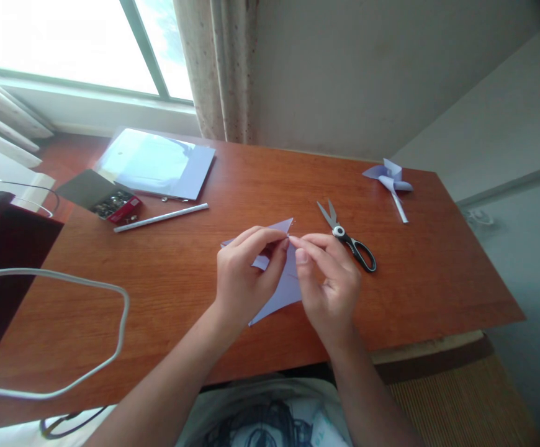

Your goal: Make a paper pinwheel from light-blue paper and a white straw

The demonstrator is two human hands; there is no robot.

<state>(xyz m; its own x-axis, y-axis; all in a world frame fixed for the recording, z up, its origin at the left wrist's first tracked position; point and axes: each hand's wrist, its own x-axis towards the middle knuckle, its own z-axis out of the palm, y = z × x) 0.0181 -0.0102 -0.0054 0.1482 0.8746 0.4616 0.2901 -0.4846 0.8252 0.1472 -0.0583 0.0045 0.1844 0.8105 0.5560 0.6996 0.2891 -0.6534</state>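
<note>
Left hand: the left hand (242,276) is raised just above the counter (181,273), its grip pinched together on the lilac paper sheet (286,288) near the sheet's middle, thumb and forefinger meeting at a folded-in corner
Right hand: the right hand (328,279) faces the left one, its fingertips (300,256) touching the same spot, grip clamped on the same paper
Paper sheet: pale lilac, partly cut and folded, held between both hands over the middle of the counter; one point sticks up toward the scissors, another points down toward the counter's near edge
Scissors: black-handled scissors (348,238) lie flat just right of the right hand, blades apart, not touching it
Pinwheel: a finished lilac paper pinwheel (390,178) on a white stick lies at the far right of the counter, well apart from the hands
White rod: a thin white rod (161,218) lies left of the hands
Pin box: an open red box of metal pins (117,205) sits beyond the rod, at the far left
Paper stack: a stack of lilac sheets (158,164) lies near the window
Cable: a white cable (88,323) loops over the counter's near left part
</note>
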